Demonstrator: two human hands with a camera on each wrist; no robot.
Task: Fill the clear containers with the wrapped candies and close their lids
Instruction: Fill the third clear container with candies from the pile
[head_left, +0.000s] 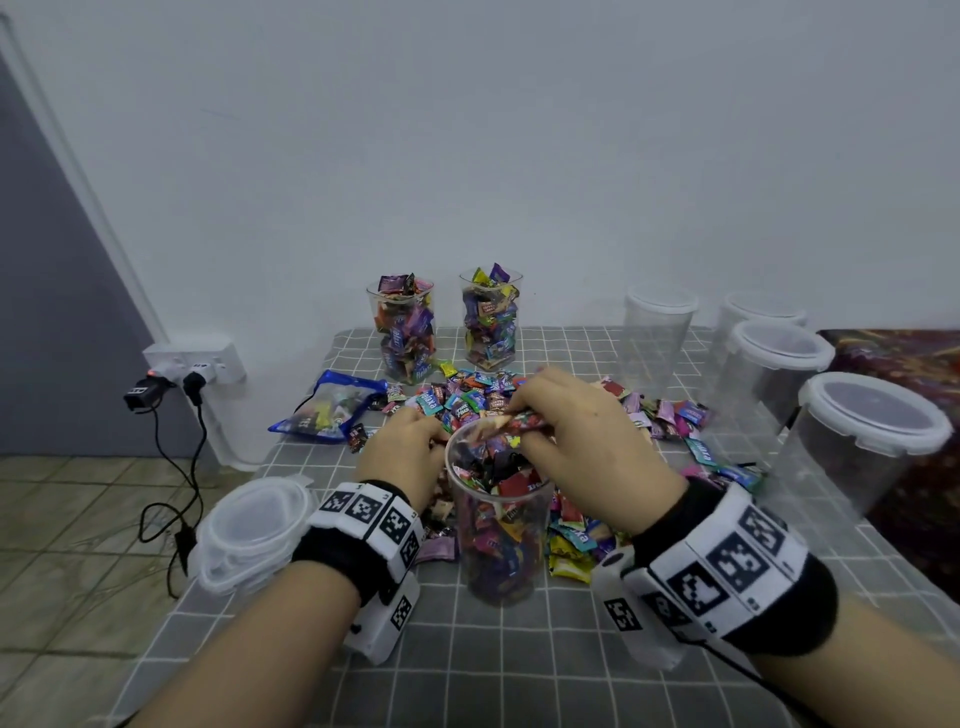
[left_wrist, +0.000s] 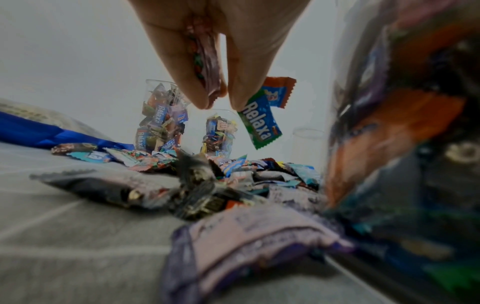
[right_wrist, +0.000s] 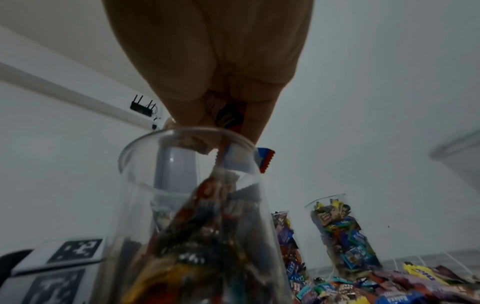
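A tall clear container (head_left: 500, 525) stands at the table's middle, filled with wrapped candies nearly to its rim (right_wrist: 187, 133). My right hand (head_left: 524, 415) hovers over that rim and grips a small bunch of candies (right_wrist: 230, 118); some hang down into the opening. My left hand (head_left: 428, 434) is just left of the rim and pinches a pinkish candy (left_wrist: 209, 61) between its fingertips (left_wrist: 202, 100), with a green-blue Relaxa candy (left_wrist: 259, 123) hanging by them. A loose candy pile (head_left: 467, 397) lies behind the container and spreads to both sides. Two filled, lidless containers (head_left: 402, 332) (head_left: 491, 317) stand at the back.
Several empty containers with white lids on (head_left: 657, 338) (head_left: 774, 364) (head_left: 862, 441) stand at the right. A stack of loose lids (head_left: 249, 530) sits at the table's left edge. A blue candy bag (head_left: 327, 408) lies at the back left. A wall socket with cables (head_left: 192, 369) is off the table.
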